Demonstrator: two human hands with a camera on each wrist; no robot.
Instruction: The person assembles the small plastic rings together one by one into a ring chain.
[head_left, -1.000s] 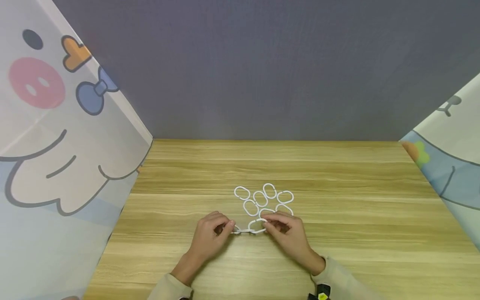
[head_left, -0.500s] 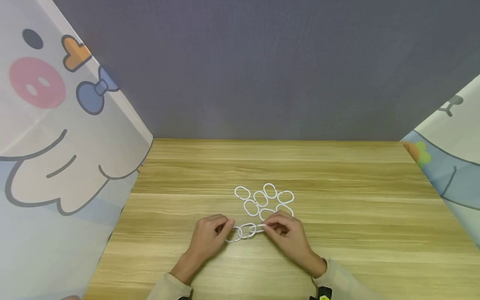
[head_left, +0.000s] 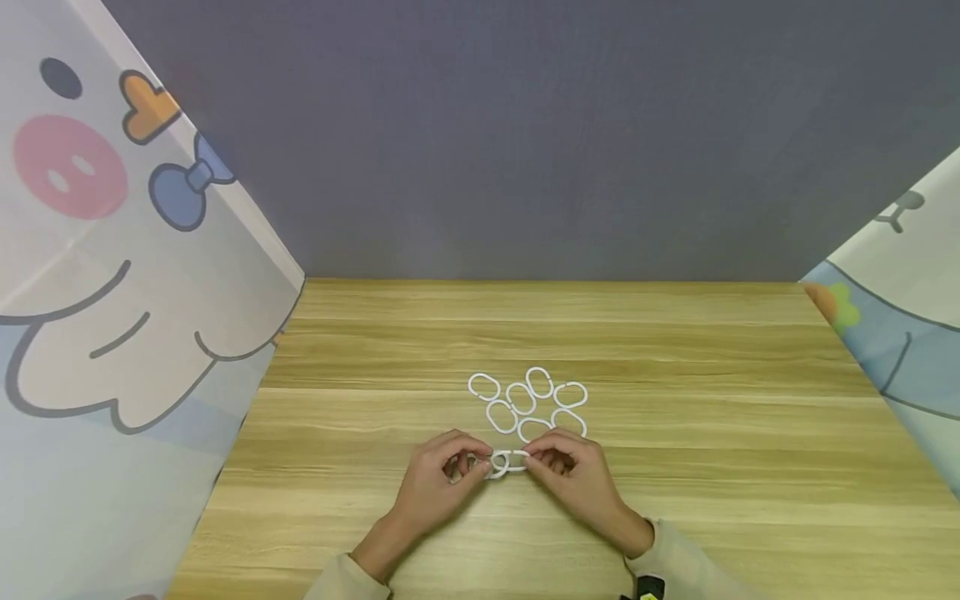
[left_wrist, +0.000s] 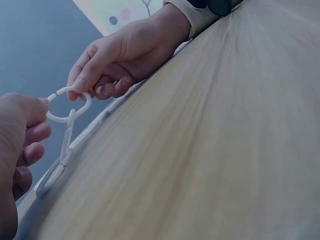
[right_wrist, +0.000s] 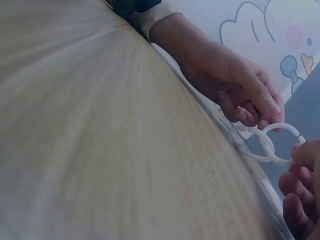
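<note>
loose links (head_left: 535,402) on table (head_left: 375,350), beyond chain (head_left: 517,469)

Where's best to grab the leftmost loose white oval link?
Probably pinch the leftmost loose white oval link by its rounded left end, coming from above-left: it lies flat, open-centred, with tabletop on that side and another link close at its lower right.

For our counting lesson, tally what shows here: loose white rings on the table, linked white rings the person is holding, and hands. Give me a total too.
Loose white rings: 7
Linked white rings that show: 3
Left hand plus right hand: 2
Total: 12
</note>
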